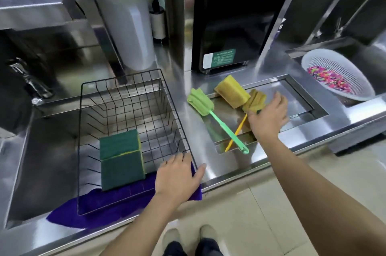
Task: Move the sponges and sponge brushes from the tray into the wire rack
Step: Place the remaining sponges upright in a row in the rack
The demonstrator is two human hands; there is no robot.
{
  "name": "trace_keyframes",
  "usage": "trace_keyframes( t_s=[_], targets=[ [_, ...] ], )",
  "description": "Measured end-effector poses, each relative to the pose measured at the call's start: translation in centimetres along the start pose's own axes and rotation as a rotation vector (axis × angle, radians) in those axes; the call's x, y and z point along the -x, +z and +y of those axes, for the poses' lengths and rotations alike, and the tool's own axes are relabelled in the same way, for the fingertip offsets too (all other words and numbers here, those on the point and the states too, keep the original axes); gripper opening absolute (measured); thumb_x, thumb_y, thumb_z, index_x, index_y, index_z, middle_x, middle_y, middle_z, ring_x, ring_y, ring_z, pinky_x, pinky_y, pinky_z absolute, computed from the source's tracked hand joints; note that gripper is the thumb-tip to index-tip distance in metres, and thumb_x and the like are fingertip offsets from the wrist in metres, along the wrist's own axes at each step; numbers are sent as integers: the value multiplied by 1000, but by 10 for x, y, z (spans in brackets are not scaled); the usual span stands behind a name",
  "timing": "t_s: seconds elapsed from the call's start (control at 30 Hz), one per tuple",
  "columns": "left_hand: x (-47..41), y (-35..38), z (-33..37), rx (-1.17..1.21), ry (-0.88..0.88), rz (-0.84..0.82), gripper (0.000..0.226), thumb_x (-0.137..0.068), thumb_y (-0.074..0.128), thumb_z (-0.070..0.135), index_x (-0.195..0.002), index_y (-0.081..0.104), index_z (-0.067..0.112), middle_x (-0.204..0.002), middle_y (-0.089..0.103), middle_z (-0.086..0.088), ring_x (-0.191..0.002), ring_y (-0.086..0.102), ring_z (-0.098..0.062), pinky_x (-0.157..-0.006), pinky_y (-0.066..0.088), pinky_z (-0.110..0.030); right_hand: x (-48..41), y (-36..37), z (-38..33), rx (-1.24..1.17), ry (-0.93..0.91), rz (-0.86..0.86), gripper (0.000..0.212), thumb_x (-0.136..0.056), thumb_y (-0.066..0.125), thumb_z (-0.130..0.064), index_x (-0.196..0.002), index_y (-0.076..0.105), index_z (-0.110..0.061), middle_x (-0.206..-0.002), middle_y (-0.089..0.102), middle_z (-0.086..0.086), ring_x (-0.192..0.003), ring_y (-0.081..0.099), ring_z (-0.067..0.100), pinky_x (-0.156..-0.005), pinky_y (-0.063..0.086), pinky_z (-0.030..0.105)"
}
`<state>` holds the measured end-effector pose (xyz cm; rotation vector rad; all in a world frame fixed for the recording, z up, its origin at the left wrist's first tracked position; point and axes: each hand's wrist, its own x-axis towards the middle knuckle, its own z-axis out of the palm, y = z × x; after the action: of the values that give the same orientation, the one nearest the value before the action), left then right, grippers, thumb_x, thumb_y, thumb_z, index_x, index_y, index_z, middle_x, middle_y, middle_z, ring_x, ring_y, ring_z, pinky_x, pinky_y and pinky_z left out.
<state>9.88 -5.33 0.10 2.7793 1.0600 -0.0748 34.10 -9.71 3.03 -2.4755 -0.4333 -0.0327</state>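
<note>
A black wire rack (133, 80) sits in the sink on a purple cloth (100, 203). Two green-and-yellow sponges (122, 159) stand inside it at the front. My left hand (177, 178) rests flat on the rack's front right corner, holding nothing. To the right, a steel tray (300, 107) holds a green sponge brush (211, 113), a yellow sponge (230, 91) and a yellow-handled sponge brush (253, 100). My right hand (269, 117) hovers over the yellow brush, fingers spread, touching near its head.
A white colander (338, 76) with colourful bits sits in the right sink. A black appliance (225, 26), a soap pump bottle (157, 19) and a large white container (129, 30) stand behind. A tap (29, 80) is at the left.
</note>
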Motion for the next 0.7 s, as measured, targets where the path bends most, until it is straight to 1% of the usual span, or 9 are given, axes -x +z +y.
trace_keyframes(
  t_s=[0.07,0.13,0.2,0.27,0.37,0.47,0.6,0.67,0.7],
  targets=[
    [-1,1,2,-3,-34,-11,52,-92,24,61,-113,49,20,-115,57,1,-106,50,-17,-86,39,-32,-8,2,17,31,68,-88,100,-72,76,-29,-147,13,-10,-154,17,15,-143,18,30,-112,17,50],
    [-1,3,2,6,-73,-23,51,-91,24,62,-111,50,22,-113,58,3,-105,51,-16,-85,39,-32,-13,6,32,69,108,-194,108,-69,78,-32,-147,7,-11,-154,19,17,-143,17,31,-112,16,51],
    [0,3,2,16,-104,-24,53,-89,23,65,-109,51,24,-112,58,5,-104,51,-15,-86,39,-31,-18,10,43,75,139,-272,102,-70,75,-29,-146,9,-11,-148,31,19,-139,25,34,-109,20,52],
    [1,3,2,32,-131,-9,58,-86,19,68,-107,53,25,-110,59,7,-103,52,-14,-84,40,-31,-20,12,49,76,122,-267,87,-74,69,-29,-143,17,-12,-138,43,19,-131,38,37,-106,25,51],
    [1,2,3,62,-162,27,66,-81,12,71,-103,55,25,-103,61,7,-96,54,-15,-79,44,-31,-20,8,45,-24,9,-105,75,-74,68,-33,-136,33,-10,-129,50,16,-123,44,36,-102,28,50],
    [1,2,4,94,-198,53,52,-88,26,64,-100,57,24,-98,61,6,-92,54,-15,-75,43,-31,-20,2,28,-205,-118,-65,80,-73,67,-26,-141,29,-11,-131,47,15,-124,41,33,-103,29,48],
    [1,0,4,92,-235,115,47,-89,34,60,-93,60,21,-93,61,5,-87,54,-16,-72,43,-31,-15,-1,-4,-398,-304,-229,84,-80,67,-27,-148,19,-17,-139,39,10,-130,35,24,-103,34,35],
    [4,0,0,89,-271,146,48,-89,36,59,-86,61,18,-86,62,2,-82,55,-20,-69,43,-33,-9,1,-20,-474,-373,-328,83,-81,68,-28,-148,19,-18,-141,38,4,-131,35,18,-102,32,26],
    [7,0,-4,85,-284,165,52,-89,35,60,-82,61,16,-81,62,1,-78,56,-22,-67,44,-35,-5,3,-29,-516,-411,-370,83,-80,69,-30,-146,22,-17,-141,39,2,-131,36,16,-105,32,26]
  ],
)
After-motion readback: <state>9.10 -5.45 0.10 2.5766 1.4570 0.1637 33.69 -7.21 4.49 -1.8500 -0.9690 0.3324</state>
